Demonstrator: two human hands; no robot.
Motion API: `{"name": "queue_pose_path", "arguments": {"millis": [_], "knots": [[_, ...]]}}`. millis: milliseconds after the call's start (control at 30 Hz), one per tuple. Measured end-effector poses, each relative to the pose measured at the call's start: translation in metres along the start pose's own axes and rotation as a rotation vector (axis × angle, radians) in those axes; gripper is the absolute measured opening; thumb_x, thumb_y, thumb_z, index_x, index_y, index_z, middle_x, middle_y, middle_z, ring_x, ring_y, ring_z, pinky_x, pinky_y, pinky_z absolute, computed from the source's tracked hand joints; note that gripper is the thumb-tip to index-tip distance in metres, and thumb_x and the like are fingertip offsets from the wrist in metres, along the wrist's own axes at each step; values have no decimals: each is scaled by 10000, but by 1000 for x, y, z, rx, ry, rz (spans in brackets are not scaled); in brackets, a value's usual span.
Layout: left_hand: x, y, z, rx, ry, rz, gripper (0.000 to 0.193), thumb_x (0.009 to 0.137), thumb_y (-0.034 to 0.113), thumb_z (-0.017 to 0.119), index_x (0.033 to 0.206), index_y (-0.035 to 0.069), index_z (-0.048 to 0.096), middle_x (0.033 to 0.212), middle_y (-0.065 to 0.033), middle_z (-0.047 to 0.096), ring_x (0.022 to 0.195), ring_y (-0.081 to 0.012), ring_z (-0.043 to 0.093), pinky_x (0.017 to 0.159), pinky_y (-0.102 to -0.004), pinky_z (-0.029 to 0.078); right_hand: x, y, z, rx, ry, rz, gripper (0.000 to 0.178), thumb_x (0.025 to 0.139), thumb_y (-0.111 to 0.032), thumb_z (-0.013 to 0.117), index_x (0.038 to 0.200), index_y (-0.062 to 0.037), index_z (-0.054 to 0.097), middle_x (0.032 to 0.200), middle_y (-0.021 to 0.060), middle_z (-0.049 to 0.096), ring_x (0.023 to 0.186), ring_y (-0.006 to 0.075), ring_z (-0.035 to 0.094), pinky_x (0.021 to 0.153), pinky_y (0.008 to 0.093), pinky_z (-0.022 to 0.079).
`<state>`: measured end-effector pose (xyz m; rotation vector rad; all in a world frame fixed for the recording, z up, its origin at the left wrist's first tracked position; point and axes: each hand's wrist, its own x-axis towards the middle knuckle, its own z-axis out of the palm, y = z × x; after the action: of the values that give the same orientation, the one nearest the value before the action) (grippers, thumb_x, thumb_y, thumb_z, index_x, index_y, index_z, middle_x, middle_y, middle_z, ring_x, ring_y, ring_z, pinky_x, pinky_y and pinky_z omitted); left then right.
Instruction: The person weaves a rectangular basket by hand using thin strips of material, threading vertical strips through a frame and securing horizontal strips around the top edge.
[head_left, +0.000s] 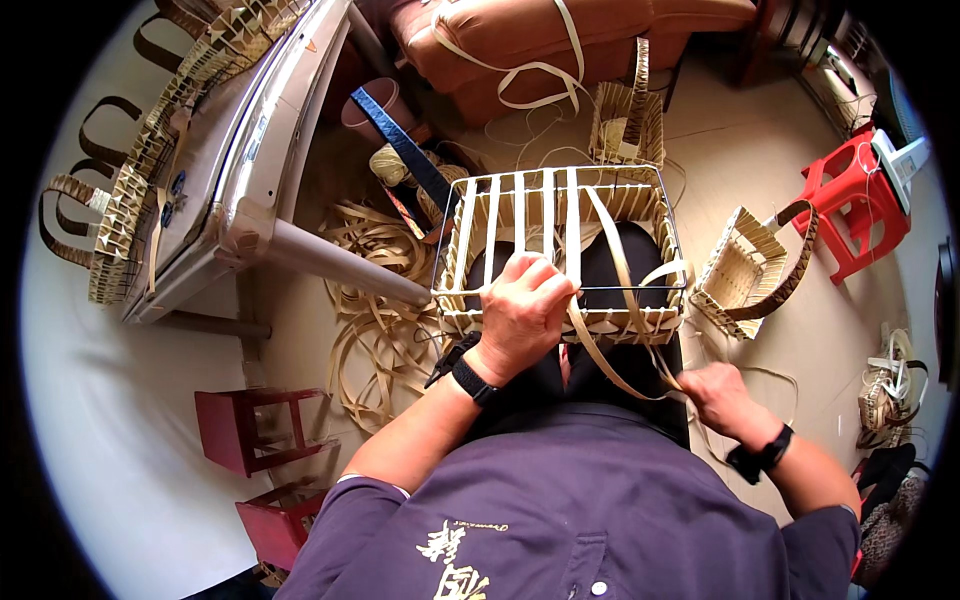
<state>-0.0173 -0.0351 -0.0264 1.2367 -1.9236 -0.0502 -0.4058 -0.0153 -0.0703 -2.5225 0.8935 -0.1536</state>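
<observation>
A rectangular basket with a wire frame [659, 318] rests across my lap. Its sides are pale flat strips, and several parallel strips [520, 215] run from the far wire to the near one. My left hand [525, 308] is closed over the near wire, pinching a strip where it meets the frame. From there a loose tan strip [597, 352] bows down and right to my right hand [722, 402]. The right fingers are wrapped round it, beyond the basket's near right corner. More loose strips hang over the basket's right part; the left fingertips are partly hidden.
Tangled strips [380, 350] cover the floor at left, below a table [265, 170] holding handled baskets. A finished-looking handled basket [735, 270] and a red stool [850, 195] stand right. A brown sofa [530, 50] lies ahead, another basket [605, 125] before it. Dark red stools [225, 430] stand lower left.
</observation>
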Motion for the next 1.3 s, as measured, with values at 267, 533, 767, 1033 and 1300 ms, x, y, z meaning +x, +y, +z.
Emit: {"name": "queue_pose_path", "arguments": {"millis": [267, 533, 767, 1033, 1300], "knots": [[9, 9, 10, -84, 0, 3, 108, 875, -8, 777, 915, 90, 753, 889, -64, 677, 967, -318, 684, 820, -432, 570, -253, 158, -3, -568, -1095, 727, 210, 923, -217, 723, 1019, -130, 889, 1107, 192, 839, 1009, 403, 799, 900, 476, 648], [5, -5, 8, 9, 5, 45, 104, 885, 92, 807, 891, 136, 713, 892, -24, 678, 990, -276, 710, 730, -410, 586, 80, -54, -72, 465, -11, 383, 391, 1057, -364, 769, 1211, -9, 714, 1075, 197, 789, 1014, 337, 774, 912, 428, 606], [4, 0, 1, -56, -10, -1, 104, 876, -23, 771, 905, 73, 748, 883, -74, 675, 960, -318, 679, 844, -436, 565, 80, -37, -15, 814, -57, 315, 279, 1182, -271, 582, 1031, -62, 688, 727, 31, 619, 686, 166, 631, 630, 369, 488], [5, 4, 11, -111, 8, -20, 118, 866, -15, 779, 909, 91, 754, 881, -64, 674, 961, -317, 685, 809, -427, 575, -329, 165, 84, -501, -1210, 525, 262, 963, -202, 658, 1114, -239, 869, 1144, 111, 846, 1137, 349, 793, 927, 498, 630], [9, 5, 11, -34, -3, 26, 98, 874, 48, 795, 891, 121, 732, 883, -45, 674, 975, -298, 701, 766, -421, 582, -18, 17, -39, 98, -129, 362, 463, 925, -278, 878, 1307, -43, 760, 1237, 215, 793, 1153, 432, 750, 1000, 499, 604]]}}
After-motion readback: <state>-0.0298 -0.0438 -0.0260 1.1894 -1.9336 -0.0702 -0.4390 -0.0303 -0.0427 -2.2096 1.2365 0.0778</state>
